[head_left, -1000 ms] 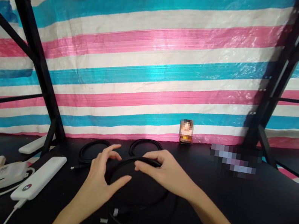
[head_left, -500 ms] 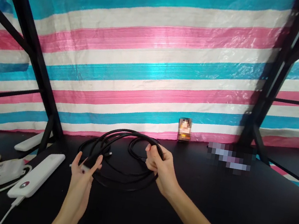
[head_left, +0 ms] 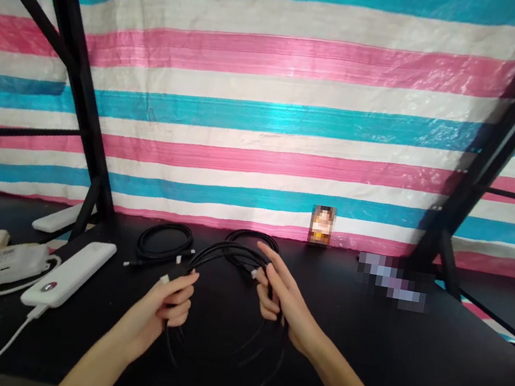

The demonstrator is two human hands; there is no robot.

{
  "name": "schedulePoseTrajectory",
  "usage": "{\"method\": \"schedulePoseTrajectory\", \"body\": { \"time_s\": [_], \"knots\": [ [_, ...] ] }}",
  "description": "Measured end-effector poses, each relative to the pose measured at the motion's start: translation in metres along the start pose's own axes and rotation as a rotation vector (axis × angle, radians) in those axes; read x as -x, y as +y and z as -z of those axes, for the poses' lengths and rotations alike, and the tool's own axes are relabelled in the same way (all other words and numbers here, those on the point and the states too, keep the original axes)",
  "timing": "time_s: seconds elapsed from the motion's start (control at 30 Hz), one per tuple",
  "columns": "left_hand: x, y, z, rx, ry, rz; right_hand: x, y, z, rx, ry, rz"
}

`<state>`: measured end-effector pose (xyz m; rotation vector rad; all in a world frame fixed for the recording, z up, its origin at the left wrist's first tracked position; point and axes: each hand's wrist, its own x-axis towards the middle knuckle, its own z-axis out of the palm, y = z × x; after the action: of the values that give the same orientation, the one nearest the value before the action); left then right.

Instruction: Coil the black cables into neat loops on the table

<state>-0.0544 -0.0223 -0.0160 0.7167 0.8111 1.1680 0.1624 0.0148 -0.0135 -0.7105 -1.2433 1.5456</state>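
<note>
- Watching from afar, I see a looped bundle of thin black cable (head_left: pixel 228 249) raised over a matte black tabletop (head_left: pixel 355 374), spanned between 2 bare hands.
- The left hand (head_left: pixel 170 303) is closed on the bundle's left side, fingers curled and thumb on top; a small pale plug (head_left: pixel 165 279) shows beside the thumb, probably tucked there so the end stays under control.
- The right hand (head_left: pixel 282 296) grips the bundle's right side, lower fingers bent and index finger stretched out over the strands, I judge to steady the loops; the exact contact is partly hidden.
- Gripping at 2 opposite sides seems to keep the springy strands together in 1 arc.
- Behind the hands, a left black cable coil (head_left: pixel 161 260) and a right black cable coil (head_left: pixel 255 233) lie on the tabletop near a pink, white and blue striped plastic sheet (head_left: pixel 270 116), likely set back to give the hands room.
- To my left, a white oblong power bank (head_left: pixel 76 274) lies with a white lead (head_left: pixel 15 340) plugged in.
</note>
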Motion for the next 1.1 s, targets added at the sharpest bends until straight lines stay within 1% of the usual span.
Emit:
{"method": "schedulePoseTrajectory", "body": {
  "time_s": [0.03, 0.1, 0.17, 0.2, 0.3, 0.37, 0.47, 0.57, 0.6, 0.67, 0.73, 0.8, 0.87, 0.93, 0.97, 1.03, 1.1],
  "knots": [
    [0.002, 0.004, -0.002, 0.051, -0.066, 0.021, 0.003, -0.005, 0.001, 0.005, 0.014, 0.013],
    [0.005, 0.012, -0.005, 0.144, -0.17, 0.016, 0.006, -0.013, 0.002, 0.031, 0.046, 0.041],
    [0.008, 0.015, -0.009, 0.144, -0.213, -0.005, 0.009, -0.018, 0.005, 0.078, 0.052, 0.059],
    [0.011, 0.015, -0.011, 0.087, -0.22, -0.011, 0.01, -0.019, 0.007, 0.112, 0.039, 0.06],
    [0.018, 0.013, -0.016, -0.194, -0.248, -0.001, 0.014, -0.022, 0.012, 0.244, -0.017, 0.058],
    [0.022, 0.012, -0.019, -0.314, -0.271, -0.007, 0.018, -0.027, 0.015, 0.32, -0.049, 0.068],
    [0.025, 0.011, -0.027, -0.34, -0.313, -0.017, 0.021, -0.04, 0.009, 0.48, -0.115, 0.11],
    [0.024, 0.008, -0.041, -0.332, -0.33, 0.0, 0.024, -0.053, -0.008, 0.708, -0.211, 0.213],
    [0.023, 0.006, -0.045, -0.344, -0.313, -0.014, 0.024, -0.057, -0.014, 0.753, -0.235, 0.247],
    [0.021, 0.004, -0.052, -0.4, -0.262, -0.074, 0.023, -0.064, -0.024, 0.76, -0.249, 0.278],
    [0.019, 0.005, -0.053, -0.45, -0.187, -0.153, 0.022, -0.067, -0.028, 0.701, -0.221, 0.265],
    [0.017, 0.008, -0.049, -0.435, -0.078, -0.257, 0.019, -0.064, -0.026, 0.592, -0.175, 0.231],
    [0.015, 0.011, -0.044, -0.346, 0.047, -0.4, 0.017, -0.053, -0.023, 0.422, -0.121, 0.176],
    [0.011, 0.011, -0.04, -0.243, 0.154, -0.516, 0.013, -0.035, -0.022, 0.234, -0.054, 0.125],
    [0.009, 0.009, -0.038, -0.207, 0.195, -0.547, 0.011, -0.026, -0.022, 0.17, -0.015, 0.119],
    [0.004, 0.005, -0.035, -0.167, 0.262, -0.574, 0.006, -0.012, -0.023, 0.123, 0.05, 0.136],
    [0.0, 0.0, -0.032, -0.125, 0.304, -0.6, 0.003, -0.006, -0.024, 0.133, 0.064, 0.163]
  ]
}}
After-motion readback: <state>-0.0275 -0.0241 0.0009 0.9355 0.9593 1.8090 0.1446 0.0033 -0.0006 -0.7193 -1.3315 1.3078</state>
